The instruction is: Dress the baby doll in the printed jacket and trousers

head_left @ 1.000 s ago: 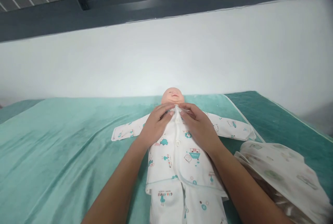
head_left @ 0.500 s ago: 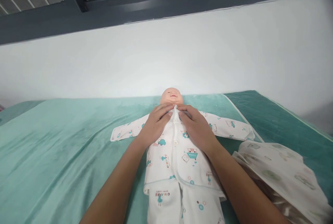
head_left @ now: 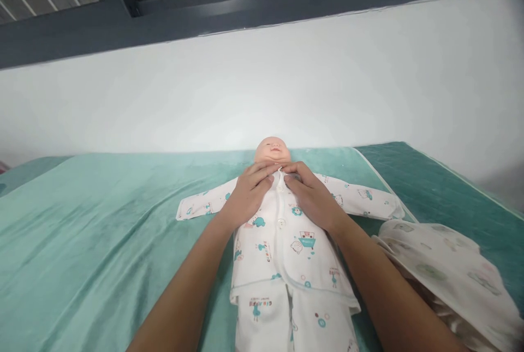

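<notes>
A baby doll (head_left: 273, 150) lies on its back, head toward the wall, in a white long-sleeved baby shirt (head_left: 268, 256) with teal and red animal prints. The front is closed, with a button visible at mid-chest. My left hand (head_left: 252, 188) is closed on the shirt's collar at the left of the neck opening, fingers together and thumb near the front edge. Across from it, my right hand (head_left: 309, 191) grips the collar's other side with bent fingers. Fingertips and fabric between them are partly hidden. Matching white pants (head_left: 264, 322) cover the doll's legs.
A teal blanket (head_left: 118, 232) with wrinkles covers the surface. To the right, a crumpled white printed cloth (head_left: 450, 270) lies beside my right forearm. Behind stands a white wall (head_left: 245, 95) below a dark window frame (head_left: 245, 8) with metal bars.
The whole view has shifted slightly, so doll and hands appear a little further right. Both hands stay at the collar, with only slight finger movement.
</notes>
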Demonstrator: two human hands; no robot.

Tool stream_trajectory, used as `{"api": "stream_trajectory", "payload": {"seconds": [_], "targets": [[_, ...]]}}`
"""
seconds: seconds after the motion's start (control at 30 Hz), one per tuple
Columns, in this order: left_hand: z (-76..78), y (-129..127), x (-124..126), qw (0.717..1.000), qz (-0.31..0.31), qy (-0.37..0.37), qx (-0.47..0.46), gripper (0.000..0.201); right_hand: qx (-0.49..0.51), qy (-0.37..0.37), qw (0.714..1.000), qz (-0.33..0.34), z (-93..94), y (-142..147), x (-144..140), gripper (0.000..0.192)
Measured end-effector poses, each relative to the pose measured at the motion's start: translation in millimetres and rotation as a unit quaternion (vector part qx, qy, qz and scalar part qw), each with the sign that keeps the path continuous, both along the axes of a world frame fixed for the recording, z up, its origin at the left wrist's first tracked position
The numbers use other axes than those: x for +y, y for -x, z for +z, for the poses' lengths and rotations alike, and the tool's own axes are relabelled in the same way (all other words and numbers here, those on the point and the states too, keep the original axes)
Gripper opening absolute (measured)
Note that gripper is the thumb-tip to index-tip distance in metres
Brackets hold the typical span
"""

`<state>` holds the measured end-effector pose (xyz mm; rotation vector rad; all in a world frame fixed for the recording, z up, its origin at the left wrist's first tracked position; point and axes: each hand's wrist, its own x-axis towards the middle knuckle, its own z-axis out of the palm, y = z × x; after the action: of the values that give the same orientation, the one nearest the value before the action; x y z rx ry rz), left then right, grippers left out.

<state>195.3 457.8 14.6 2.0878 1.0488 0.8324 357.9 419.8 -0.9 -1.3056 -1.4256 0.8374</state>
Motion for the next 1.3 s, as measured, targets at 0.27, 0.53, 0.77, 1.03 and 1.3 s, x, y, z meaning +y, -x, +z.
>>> {"api": "stream_trajectory", "payload": {"seconds": [0.27, 0.53, 0.77, 1.03, 1.3], "targets": [[0.6, 1, -1, 1.0, -0.008, -0.001, 0.001, 0.037, 0.014, -0.02, 0.999, -0.026, -3.0, 2, 2, 0.012], [0.0, 0, -2, 1.0, -0.001, -0.003, -0.031, 0.034, 0.039, -0.007, 0.997, -0.073, -2.7, 3, 0, 0.016], [-0.5, -1, -14, 0.995, 0.01, -0.006, -0.101, 0.019, 0.001, -0.073, 0.993, -0.092, 2.3, 2, -7, 0.018], [-5.6, 6, -37, 0.992, 0.03, 0.0, -0.121, 0.019, 0.017, -0.122, 0.991, -0.049, -9.8, 6, -40, 0.017], [-12.7, 13, -46, 0.995, 0.022, -0.009, -0.096, 0.027, 0.0, -0.162, 0.986, -0.042, -18.1, 4, -51, 0.023]]}}
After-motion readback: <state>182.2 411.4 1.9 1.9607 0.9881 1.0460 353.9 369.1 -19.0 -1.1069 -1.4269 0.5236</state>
